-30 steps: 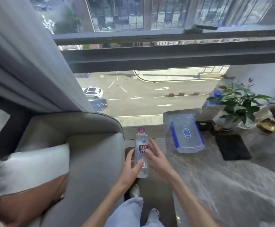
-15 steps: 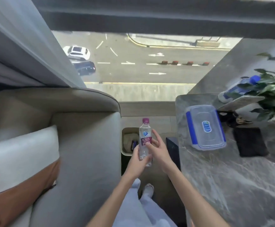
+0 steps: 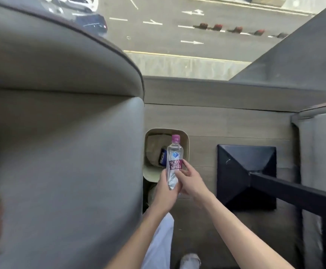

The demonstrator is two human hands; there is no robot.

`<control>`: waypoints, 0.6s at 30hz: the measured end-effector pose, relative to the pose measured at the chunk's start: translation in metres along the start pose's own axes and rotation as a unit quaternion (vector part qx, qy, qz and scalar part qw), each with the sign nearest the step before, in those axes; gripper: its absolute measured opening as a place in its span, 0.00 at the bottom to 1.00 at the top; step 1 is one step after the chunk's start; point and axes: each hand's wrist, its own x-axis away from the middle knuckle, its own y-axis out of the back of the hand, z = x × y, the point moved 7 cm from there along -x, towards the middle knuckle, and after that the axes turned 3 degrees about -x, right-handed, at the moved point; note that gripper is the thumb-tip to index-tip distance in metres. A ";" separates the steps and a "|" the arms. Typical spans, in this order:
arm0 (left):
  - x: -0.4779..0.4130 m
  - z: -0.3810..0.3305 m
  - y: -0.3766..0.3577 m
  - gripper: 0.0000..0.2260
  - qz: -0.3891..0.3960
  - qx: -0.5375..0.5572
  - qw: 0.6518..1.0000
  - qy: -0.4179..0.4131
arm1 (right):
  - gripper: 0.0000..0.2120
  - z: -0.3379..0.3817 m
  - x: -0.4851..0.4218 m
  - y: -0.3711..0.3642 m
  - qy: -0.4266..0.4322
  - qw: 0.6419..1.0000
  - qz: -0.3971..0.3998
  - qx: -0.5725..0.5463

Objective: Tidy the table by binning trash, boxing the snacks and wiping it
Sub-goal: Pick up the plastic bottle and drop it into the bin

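A clear plastic soda bottle (image 3: pixel 174 158) with a purple cap and purple label is held upright in both hands. My left hand (image 3: pixel 165 191) wraps its lower part from the left. My right hand (image 3: pixel 190 179) grips it from the right, fingers on the label. The bottle hangs just above a beige bin (image 3: pixel 185 141) on the floor, which holds crumpled paper and a dark blue wrapper (image 3: pixel 163 158).
A large grey armchair (image 3: pixel 65 152) fills the left, close beside the bin. The table's dark pyramid base (image 3: pixel 245 171) and dark edge (image 3: pixel 294 193) stand at the right. My legs and shoe (image 3: pixel 190 259) are below. A low window ledge and the street lie beyond.
The view has tipped down and closer: the tabletop with the lidded box and plant has left the frame. Both hands have carried the bottle lower, over the bin.
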 end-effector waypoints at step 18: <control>-0.222 0.114 -0.001 0.33 -0.146 -0.167 0.973 0.058 | 0.26 -0.082 -0.241 -0.040 0.015 0.998 -0.034 0.040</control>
